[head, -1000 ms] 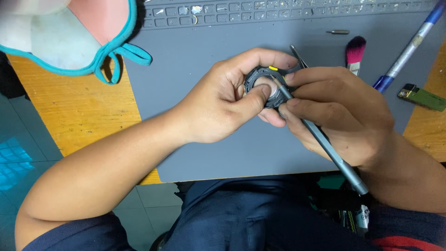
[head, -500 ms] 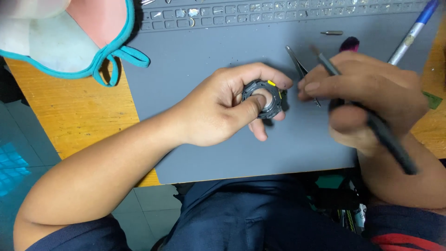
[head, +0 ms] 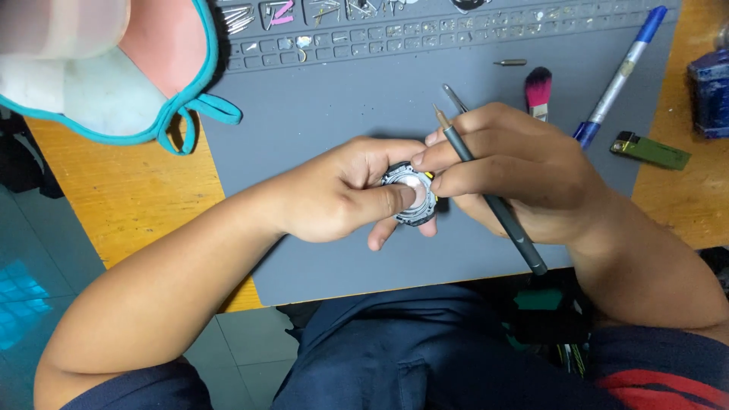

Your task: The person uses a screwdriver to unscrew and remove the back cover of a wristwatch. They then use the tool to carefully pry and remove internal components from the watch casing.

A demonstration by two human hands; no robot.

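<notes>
Your left hand (head: 334, 193) pinches the round grey watch case (head: 411, 194); your right hand (head: 516, 175), gripping the slim dark screwdriver (head: 486, 193), could slip and scratch it.

The right hand (head: 516, 175), which half a second earlier had drawn away to the right of the small round grey metal watch case (head: 410, 195), came back in against it, its fingertips once more touching the case's right edge. The slim dark grey screwdriver (head: 490, 193) swung with it: a second ago it lay across the case with its tip hidden, then it lifted clear, and it ended slanted across the right hand's fingers with its pointed tip up and away from the case. The left hand (head: 342, 193) shifted its thumb onto the pale face of the case, where before the thumb had sat at the rim
</notes>
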